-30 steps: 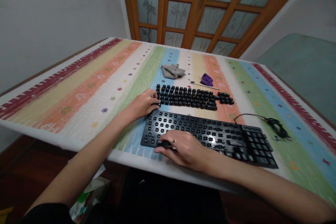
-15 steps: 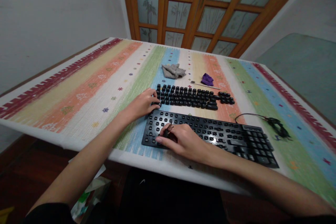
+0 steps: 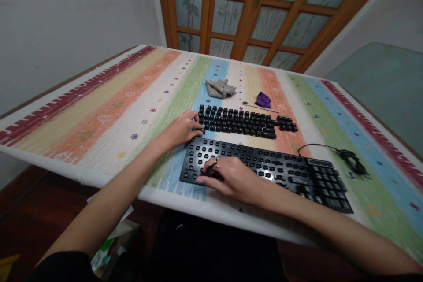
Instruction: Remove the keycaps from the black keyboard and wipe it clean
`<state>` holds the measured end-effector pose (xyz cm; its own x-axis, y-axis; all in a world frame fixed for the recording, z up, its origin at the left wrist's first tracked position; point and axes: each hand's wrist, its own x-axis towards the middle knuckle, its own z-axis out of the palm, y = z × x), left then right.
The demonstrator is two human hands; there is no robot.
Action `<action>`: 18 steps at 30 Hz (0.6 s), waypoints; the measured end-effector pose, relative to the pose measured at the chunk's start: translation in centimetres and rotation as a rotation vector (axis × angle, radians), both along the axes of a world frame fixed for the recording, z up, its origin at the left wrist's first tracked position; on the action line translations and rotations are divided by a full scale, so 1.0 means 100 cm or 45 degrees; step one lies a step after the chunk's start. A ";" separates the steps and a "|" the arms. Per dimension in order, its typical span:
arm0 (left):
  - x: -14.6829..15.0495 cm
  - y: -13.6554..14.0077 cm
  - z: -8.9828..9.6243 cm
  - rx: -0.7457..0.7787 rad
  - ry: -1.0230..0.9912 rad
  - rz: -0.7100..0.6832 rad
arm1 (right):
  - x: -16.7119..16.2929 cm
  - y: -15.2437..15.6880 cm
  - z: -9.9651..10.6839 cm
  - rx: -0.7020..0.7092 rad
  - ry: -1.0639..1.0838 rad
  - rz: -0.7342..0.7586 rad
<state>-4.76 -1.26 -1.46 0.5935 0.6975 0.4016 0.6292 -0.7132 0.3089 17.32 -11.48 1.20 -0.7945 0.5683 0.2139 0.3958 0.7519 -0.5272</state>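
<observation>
A black keyboard (image 3: 244, 149) lies near the table's front edge, many of its switches bare and the keys at its right end still capped. Behind it, loose black keycaps (image 3: 238, 122) are laid out in rows. My left hand (image 3: 183, 130) is at the left end of these rows, thumb and fingers pinched on a keycap (image 3: 202, 131) in the nearest row. Over the keyboard's left part, my right hand (image 3: 231, 178) is closed around a small dark keycap puller (image 3: 214, 166) with thin wire ends; the palm hides part of the switches.
Beyond the keycaps lie a crumpled grey cloth (image 3: 220, 89), a purple cloth (image 3: 263, 100) and a thin stick with a dark end (image 3: 259, 107). The keyboard's bundled cable (image 3: 352, 161) rests to the right. A striped cloth (image 3: 109, 119) covers the table.
The whole view has shifted slightly. My right hand's fingers have curled a little more around the puller, lower over the keyboard. My left hand stays at the keycap rows.
</observation>
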 end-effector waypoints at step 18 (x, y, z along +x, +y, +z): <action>-0.002 -0.002 0.005 -0.037 -0.005 -0.007 | -0.001 0.009 0.010 -0.239 0.102 -0.089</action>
<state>-4.96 -1.50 -1.01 0.5961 0.7056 0.3832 0.6241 -0.7074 0.3319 17.24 -10.62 2.22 -0.7364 0.6574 0.1597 0.3952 0.6096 -0.6872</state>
